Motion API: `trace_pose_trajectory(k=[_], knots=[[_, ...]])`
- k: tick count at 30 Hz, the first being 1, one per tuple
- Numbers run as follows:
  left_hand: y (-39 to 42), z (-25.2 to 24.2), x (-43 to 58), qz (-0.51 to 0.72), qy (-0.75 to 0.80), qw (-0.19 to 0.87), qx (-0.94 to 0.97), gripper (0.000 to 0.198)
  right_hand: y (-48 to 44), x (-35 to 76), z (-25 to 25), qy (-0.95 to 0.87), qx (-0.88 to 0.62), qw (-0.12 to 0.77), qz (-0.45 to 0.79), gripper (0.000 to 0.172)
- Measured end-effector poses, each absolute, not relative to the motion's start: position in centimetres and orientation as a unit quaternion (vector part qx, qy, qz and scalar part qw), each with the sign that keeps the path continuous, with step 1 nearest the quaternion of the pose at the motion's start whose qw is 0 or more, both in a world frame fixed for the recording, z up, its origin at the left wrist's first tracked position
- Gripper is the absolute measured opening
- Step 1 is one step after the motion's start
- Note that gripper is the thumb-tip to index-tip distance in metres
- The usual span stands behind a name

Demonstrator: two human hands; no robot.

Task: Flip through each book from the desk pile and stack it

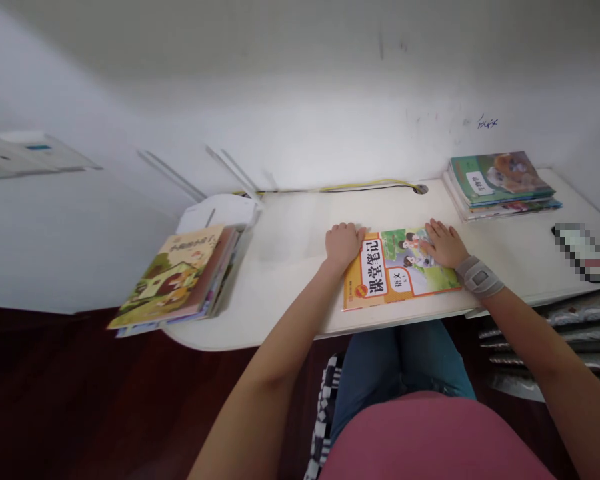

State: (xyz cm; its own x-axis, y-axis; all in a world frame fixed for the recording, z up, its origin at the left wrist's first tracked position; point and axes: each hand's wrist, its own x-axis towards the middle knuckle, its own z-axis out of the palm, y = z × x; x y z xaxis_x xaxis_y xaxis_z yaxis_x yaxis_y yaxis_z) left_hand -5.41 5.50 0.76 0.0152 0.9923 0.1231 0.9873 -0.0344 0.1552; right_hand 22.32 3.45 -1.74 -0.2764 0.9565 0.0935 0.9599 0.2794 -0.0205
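Observation:
An orange study book (400,293), with Chinese lettering and drawn children on its cover, lies shut and flat near the desk's front edge. My left hand (344,245) is at its left edge, fingers curled and thumb at the far left corner; the fingertips are hidden. Spread over the upper right part of the cover is my right hand (445,245), its fingers apart and lying flat. A grey band goes round my right wrist.
At the left end of the white desk (280,280), a stack of picture books (175,273) leans by a white router (220,210). More books (503,179) are piled at the back right. A blurred-out phone-like object (585,250) lies at the right. Cables (360,186) run along the wall.

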Motion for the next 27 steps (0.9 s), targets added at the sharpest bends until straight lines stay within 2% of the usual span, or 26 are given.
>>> trace_pose_trajectory(k=[5,8,10,11,13,15,17,21,27], knots=[[6.7,1.0,-6.4,0.251,0.705,0.21,0.629,0.036,3.4,22.3,-1.8,-0.798,-0.6,0.054,-0.007,0.062],[5.4,1.2,-7.5,0.295,0.707,0.251,0.592,0.026,3.4,22.3,-1.6,-0.798,-0.601,0.055,-0.002,0.061],[3.5,1.4,-8.4,0.326,0.697,0.308,0.559,0.027,3.3,22.2,-1.5,-0.796,-0.603,0.058,0.001,0.062],[2.1,1.4,-8.9,0.341,0.683,0.359,0.537,0.028,3.3,22.2,-1.5,-0.795,-0.604,0.06,0.002,0.062],[-0.9,1.5,-9.7,0.369,0.612,0.531,0.455,0.03,3.2,22.1,-1.5,-0.794,-0.604,0.063,0.005,0.062],[-3.8,1.6,-9.9,0.343,0.559,0.64,0.4,0.033,3.2,22.1,-1.7,-0.795,-0.603,0.066,0.008,0.063],[-6.1,1.6,-9.3,0.35,0.548,0.661,0.374,0.041,3.2,22.0,-1.8,-0.796,-0.601,0.073,0.011,0.063],[-8.2,1.8,-7.7,0.447,0.553,0.609,0.351,0.041,3.4,22.3,-1.8,-0.794,-0.596,0.108,0.045,0.062],[-8.2,4.3,-9.2,0.494,0.563,0.6,0.282,0.029,4.6,23.8,-1.6,-0.764,-0.604,0.206,0.094,0.037]])
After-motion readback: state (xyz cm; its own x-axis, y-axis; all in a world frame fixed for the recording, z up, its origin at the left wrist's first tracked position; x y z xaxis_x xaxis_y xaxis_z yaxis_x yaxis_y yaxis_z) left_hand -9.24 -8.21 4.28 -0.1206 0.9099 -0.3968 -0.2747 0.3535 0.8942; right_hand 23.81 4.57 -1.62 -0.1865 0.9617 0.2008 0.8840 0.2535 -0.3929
